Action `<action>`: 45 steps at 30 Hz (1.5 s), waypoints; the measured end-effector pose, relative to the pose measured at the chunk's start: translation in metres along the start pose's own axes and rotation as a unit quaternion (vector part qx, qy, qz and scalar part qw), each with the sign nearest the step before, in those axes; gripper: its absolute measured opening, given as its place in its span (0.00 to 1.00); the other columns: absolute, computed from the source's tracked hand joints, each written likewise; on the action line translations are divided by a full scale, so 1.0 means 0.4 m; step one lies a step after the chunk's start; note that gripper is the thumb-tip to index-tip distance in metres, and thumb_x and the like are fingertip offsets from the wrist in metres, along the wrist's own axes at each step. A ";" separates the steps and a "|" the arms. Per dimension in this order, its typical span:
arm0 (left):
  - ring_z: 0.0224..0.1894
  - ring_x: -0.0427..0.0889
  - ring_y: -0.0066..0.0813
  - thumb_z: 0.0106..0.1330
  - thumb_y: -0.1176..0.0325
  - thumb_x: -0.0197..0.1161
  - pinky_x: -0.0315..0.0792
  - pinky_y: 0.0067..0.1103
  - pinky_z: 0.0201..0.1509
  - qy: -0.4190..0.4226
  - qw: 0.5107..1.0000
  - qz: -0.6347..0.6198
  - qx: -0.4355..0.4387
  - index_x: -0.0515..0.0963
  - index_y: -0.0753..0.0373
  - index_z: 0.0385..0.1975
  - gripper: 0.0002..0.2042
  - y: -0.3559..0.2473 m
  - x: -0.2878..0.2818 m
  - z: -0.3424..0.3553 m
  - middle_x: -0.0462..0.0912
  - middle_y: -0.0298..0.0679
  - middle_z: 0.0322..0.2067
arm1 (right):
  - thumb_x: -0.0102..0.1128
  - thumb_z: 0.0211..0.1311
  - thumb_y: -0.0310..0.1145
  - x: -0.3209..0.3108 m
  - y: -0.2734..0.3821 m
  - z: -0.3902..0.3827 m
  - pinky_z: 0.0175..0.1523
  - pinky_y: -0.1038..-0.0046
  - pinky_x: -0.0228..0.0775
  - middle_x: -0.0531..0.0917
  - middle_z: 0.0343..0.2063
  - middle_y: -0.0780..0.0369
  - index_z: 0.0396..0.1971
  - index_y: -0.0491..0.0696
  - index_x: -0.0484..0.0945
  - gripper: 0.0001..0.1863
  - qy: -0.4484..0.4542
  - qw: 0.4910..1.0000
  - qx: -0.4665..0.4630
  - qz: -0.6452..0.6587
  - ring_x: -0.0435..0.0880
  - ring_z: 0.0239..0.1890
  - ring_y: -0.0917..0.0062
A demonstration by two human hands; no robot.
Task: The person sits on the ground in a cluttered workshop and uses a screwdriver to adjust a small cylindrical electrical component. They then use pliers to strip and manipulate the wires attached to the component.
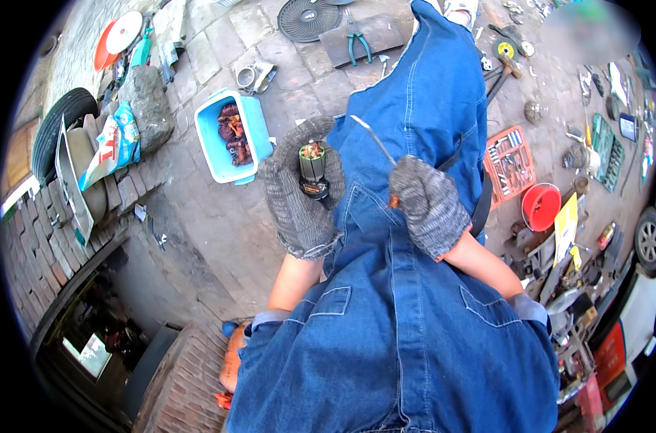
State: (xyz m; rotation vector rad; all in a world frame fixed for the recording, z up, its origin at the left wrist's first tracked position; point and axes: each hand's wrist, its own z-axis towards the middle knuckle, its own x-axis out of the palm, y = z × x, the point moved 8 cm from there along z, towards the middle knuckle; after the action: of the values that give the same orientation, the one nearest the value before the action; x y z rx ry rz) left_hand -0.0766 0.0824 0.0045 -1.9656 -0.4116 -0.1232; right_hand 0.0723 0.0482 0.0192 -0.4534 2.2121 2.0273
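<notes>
My left hand (288,202), in a grey knitted glove, is wrapped round a small motor armature (313,164). Copper wire shows at its upper end, and a dark part sits at its lower end. To the right, over my blue denim apron (414,101), my right hand (432,206) in a matching glove grips a thin pointed metal pick (373,137). Its shaft slants up and left; the glove hides the handle. A small copper-coloured bit (393,200) shows at the glove's edge. Tool and armature are apart. Left of my left hand stands a light blue tub (253,128) holding copper windings (234,133).
Ahead lie a round dark grille (310,19) and blue-handled pliers (358,49) on a flat plate. On the right are a hammer (510,67), a red tool case (509,164), a red bucket (541,207) and scattered parts. A tyre (61,126) and a stone block (146,108) stand left.
</notes>
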 end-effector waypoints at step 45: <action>0.34 0.75 0.21 0.56 0.70 0.64 0.70 0.18 0.39 0.228 0.875 0.425 0.034 0.76 0.66 0.37 0.11 0.253 0.266 0.050 0.78 0.36 0.32 | 0.55 0.59 0.37 -0.674 -0.327 -0.268 0.26 0.87 0.69 0.74 0.23 0.72 0.34 0.48 0.73 0.09 -0.322 0.587 -0.084 0.738 0.74 0.23 0.88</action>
State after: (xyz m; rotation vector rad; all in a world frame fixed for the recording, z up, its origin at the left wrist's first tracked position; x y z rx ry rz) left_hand 0.0552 0.0877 -0.0627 -1.8071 0.7548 -0.0012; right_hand 0.3791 -0.0268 -0.0199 2.4620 1.7339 2.0172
